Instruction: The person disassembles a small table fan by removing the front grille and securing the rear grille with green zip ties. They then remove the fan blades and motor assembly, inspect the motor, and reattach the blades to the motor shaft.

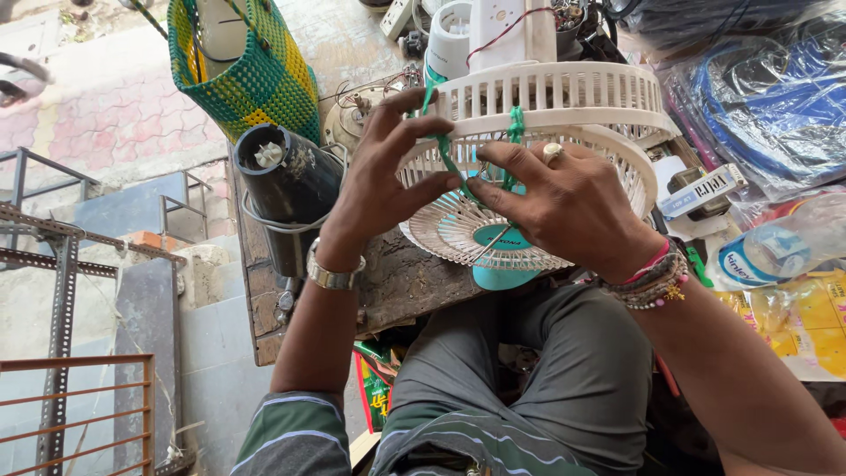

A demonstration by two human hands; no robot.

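A cream plastic fan guard (564, 106) with a teal centre lies tilted on the wooden bench in front of me. A green plastic strip (515, 132) is wrapped over the rim of its two halves. My left hand (383, 181), with a metal watch on the wrist, pinches the green strip at the guard's left side. My right hand (564, 203), with a ring and beaded bracelets, presses on the grille and holds the strip's other part between finger and thumb.
A black cylindrical motor part (286, 185) stands at the bench's left edge. Behind it hangs a green and yellow woven basket (247, 70). Plastic-wrapped goods (775, 97), a water bottle (775, 247) and a small box (701, 189) crowd the right. A metal railing (79, 405) lies below left.
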